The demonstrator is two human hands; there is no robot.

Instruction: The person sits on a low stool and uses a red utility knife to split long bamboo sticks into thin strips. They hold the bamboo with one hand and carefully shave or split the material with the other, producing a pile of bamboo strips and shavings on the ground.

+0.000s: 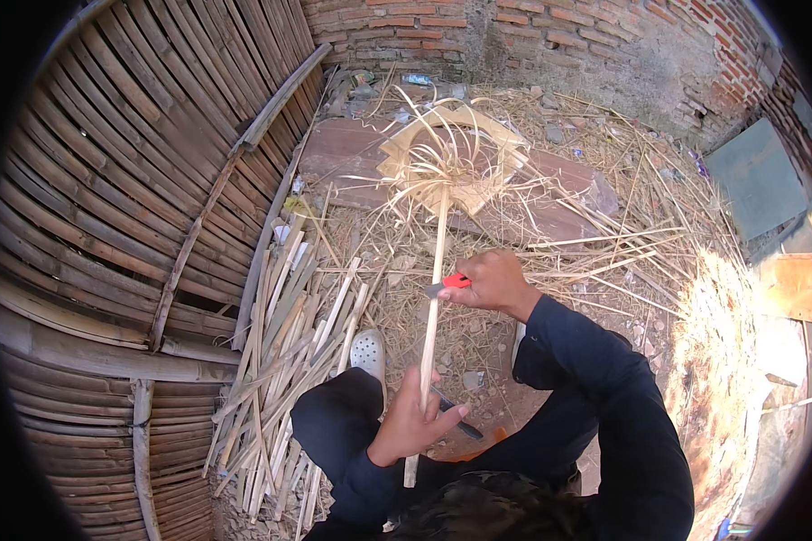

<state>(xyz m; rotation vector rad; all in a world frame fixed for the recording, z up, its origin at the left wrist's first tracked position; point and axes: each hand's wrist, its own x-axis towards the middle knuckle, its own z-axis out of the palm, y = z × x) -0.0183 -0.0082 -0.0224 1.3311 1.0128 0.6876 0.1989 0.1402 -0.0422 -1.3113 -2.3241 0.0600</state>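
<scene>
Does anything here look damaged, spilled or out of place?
Two things: a blue piece of litter lies by the brick wall, unlike the pale strips nearby, and that wall's grey coating is patchy, exposing bricks. The pale stick in the left hand looks unbroken.

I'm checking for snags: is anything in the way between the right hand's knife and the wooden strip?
Nothing visible: the red knife in the right hand has its blade across the wooden strip. The stretch from there to the left hand looks bare; curled shavings bunch around the far end.
</scene>
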